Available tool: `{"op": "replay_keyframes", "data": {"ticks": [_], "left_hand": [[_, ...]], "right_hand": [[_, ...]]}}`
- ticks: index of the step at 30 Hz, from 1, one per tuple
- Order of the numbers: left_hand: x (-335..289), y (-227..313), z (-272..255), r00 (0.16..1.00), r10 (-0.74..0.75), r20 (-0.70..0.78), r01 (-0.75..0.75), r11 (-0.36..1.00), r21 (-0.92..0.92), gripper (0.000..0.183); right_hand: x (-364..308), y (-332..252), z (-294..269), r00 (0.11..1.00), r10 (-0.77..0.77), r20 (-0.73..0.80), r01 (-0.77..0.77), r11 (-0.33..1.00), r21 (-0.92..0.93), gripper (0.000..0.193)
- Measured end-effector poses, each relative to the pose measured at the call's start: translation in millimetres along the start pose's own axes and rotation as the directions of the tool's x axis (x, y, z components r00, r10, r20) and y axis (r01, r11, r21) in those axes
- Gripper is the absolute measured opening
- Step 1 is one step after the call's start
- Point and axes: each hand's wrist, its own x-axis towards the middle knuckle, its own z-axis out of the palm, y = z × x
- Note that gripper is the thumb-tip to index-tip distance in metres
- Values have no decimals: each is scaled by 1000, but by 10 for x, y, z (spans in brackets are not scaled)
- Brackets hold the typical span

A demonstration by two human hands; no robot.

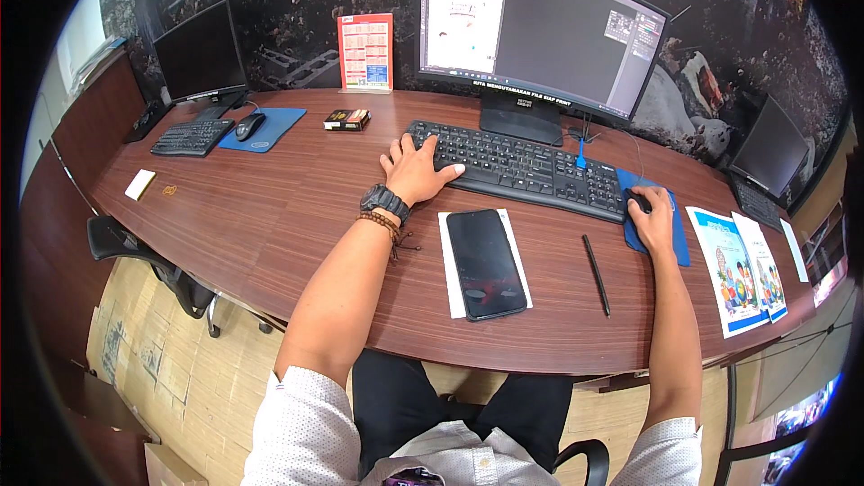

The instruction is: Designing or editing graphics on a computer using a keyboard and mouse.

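Keyboard (531,166) in the upper middle of the frame, lying flat on the tabletop (270,234), looks light for its length and stiff, its hard case likely to slide if pushed sideways and its keys likely to give a little under a press. Its front edge and two short ends seem the best places to take hold. At its left end, the left hand (414,171) rests with fingers spread wide over the keys, thumb out near the front edge, gripping nothing. Right of centre, the right hand (655,219) has its fingers curled narrow around the mouse (641,200), which sits on the blue pad (680,243). That mouse should be light, smooth and quick to glide, best held lightly by its sides, with the palm over its back
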Motion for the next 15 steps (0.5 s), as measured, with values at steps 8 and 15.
{"op": "replay_keyframes", "data": {"ticks": [8, 15], "left_hand": [[3, 3, -5, 1000, 3, 5, -3, 1000, 2, 88], [-2, 11, -17, 1000, 2, 11, -2, 1000, 3, 88]], "right_hand": [[5, 26, 6, 1000, -12, -7, 12, 1000, -7, 29], [8, 29, 6, 1000, -14, -8, 14, 1000, -2, 29]]}}
